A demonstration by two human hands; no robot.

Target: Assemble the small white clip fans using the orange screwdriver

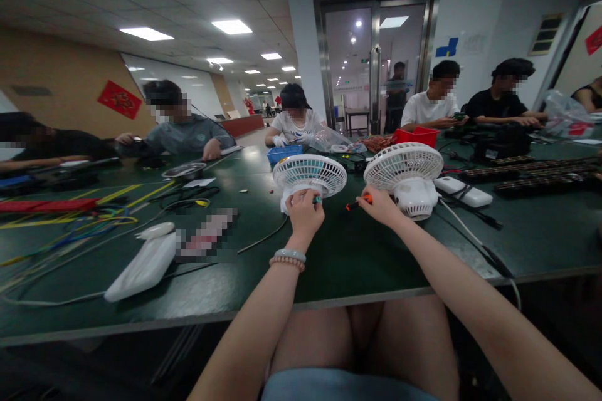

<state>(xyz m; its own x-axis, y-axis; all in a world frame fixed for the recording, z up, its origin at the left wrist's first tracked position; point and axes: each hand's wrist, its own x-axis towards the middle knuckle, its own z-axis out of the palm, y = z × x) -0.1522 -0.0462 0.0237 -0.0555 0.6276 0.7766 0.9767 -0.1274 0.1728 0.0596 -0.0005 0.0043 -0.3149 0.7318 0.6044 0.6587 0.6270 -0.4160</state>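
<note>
Two white fans with round grilles lie tilted on the green table. My left hand (305, 216) is closed at the back of the left fan (310, 169), with a small teal piece (318, 199) showing at its thumb. How far the fingers also grip the fan's housing is hidden. In my right hand (382, 205) is a slim orange-and-black tool (358, 202) that looks like a screwdriver, pointing left toward the gap between the fans. Just beyond that hand stands the right fan (404, 166), its motor housing facing me and a white cable running off it.
On the left lie a white power bank-like case (143, 266), a blurred-out flat item (209, 235) and coloured cables (70, 238). Behind the fans are a blue bin (285, 152) and a red bin (416, 136). A white box (463, 191) sits right. Several people work around the table.
</note>
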